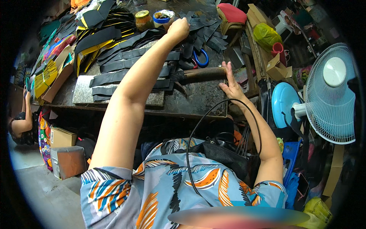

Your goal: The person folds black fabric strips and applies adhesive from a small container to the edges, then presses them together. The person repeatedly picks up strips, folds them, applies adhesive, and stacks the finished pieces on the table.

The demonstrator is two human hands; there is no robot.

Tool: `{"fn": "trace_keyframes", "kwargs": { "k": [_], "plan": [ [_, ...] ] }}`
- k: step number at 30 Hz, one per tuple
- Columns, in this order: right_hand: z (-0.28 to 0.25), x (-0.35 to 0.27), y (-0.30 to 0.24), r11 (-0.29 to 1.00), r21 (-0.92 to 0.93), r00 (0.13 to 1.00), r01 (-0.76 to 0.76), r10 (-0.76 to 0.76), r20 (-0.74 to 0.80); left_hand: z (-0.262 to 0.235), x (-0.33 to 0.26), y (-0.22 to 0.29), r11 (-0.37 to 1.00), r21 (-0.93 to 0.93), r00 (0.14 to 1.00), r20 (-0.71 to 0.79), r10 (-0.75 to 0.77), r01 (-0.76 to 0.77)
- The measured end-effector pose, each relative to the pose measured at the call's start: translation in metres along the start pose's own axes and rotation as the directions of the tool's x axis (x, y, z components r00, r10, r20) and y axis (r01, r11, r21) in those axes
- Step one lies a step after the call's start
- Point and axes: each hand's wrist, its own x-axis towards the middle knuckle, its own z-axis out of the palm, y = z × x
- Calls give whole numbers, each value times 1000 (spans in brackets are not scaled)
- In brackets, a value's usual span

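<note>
My left hand (178, 29) reaches across the workbench, its fingers curled closed beside a blue-rimmed tub (163, 18). What it holds, if anything, is hidden. My right hand (232, 84) is open, fingers stretched, at the end of the wooden handle of a hammer (204, 74); I cannot tell whether they touch. Black strips (110, 79) lie in rows over a grey stone slab (83, 91). Farther back, more black cut pieces (204, 32) are heaped by my left hand. Blue-handled scissors (201, 58) lie between that heap and the hammer.
A glass jar (143, 20) stands left of the tub. Black and yellow pieces (97, 42) pile up at the bench's left. A fan (331, 91) stands at right, near a red-topped seat (232, 13). Another person's arm (23, 122) shows at far left. A black cable (190, 143) loops across my front.
</note>
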Motion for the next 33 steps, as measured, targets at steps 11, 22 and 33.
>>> {"fn": "trace_keyframes", "kwargs": {
  "k": [11,22,33],
  "plan": [
    [-19,8,-10,1000,-16,996,6,-5,94,-53,-18,11,488,-844,975,188,-123,224],
    [-22,78,-130,863,427,960,-269,206,190,-78,-184,88,-149,-982,953,150,-265,113],
    [19,138,-146,903,317,927,-291,183,328,-118,-208,-55,-41,-978,679,-113,-725,-206]
  ]
}}
